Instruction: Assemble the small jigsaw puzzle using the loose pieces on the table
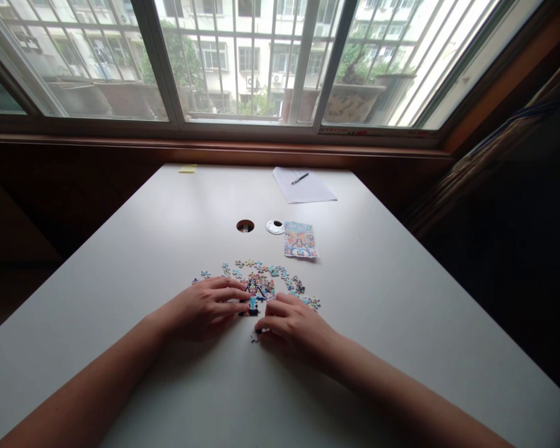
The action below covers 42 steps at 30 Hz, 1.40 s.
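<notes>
A partly joined jigsaw puzzle (260, 288) lies on the white table, with a blue and dark part at its near edge. My left hand (210, 306) rests at the puzzle's left side, its fingers stretched out and the tips touching that edge. Just right of and nearer than the puzzle is my right hand (292, 320), thumb and index finger pinched on a small jigsaw piece mostly covered by the fingertips. A pale loose piece (254, 338) lies by those fingertips. Several loose pieces (284, 274) form an arc around the far side of the puzzle.
Beyond the pieces lies a colourful picture sheet (301, 239). Next to it are a round silver cover (275, 227) and a cable hole (245, 226) in the table (378, 280). Papers (308, 190) with a pen (300, 178) and a yellow note (187, 168) lie near the window.
</notes>
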### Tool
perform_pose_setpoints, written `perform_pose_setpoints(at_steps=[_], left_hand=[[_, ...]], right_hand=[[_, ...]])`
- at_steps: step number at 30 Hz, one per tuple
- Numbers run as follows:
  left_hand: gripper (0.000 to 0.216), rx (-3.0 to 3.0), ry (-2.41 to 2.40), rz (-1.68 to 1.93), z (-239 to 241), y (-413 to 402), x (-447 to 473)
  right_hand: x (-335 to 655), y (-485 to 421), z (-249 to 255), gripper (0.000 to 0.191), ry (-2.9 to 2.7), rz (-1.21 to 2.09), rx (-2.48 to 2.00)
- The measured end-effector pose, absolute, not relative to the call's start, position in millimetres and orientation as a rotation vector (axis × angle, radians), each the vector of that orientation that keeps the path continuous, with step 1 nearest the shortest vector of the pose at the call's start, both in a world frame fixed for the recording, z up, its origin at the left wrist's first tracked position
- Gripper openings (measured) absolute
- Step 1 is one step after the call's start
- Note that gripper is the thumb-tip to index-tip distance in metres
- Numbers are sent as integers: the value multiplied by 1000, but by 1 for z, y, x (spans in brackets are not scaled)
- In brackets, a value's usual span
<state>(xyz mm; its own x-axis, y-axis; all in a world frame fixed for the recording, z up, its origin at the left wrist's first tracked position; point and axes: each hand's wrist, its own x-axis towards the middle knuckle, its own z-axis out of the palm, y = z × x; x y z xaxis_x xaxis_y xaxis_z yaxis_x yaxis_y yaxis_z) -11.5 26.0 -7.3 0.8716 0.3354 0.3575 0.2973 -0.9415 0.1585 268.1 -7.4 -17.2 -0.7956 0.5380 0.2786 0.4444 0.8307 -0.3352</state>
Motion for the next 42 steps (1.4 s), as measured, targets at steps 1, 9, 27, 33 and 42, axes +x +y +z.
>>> perform_pose_setpoints(at_steps=[1,9,27,33,42], left_hand=[[32,2941,496,588,-8,26,-12],[32,2926,478,582,-5,26,-11],[33,2899,443,570,-7,28,-13],[36,2914,442,549,-9,29,-14],[37,2918,452,555,-8,27,-10]], right_hand=[[268,-7,-16,8,-2643,369,-749],[266,-10,-13,7,-2672,418,-862],[271,-14,-4,11,-2744,329,-708],[273,-11,-3,14,-2702,478,-640],[277,10,-14,7,-2304,683,-910]])
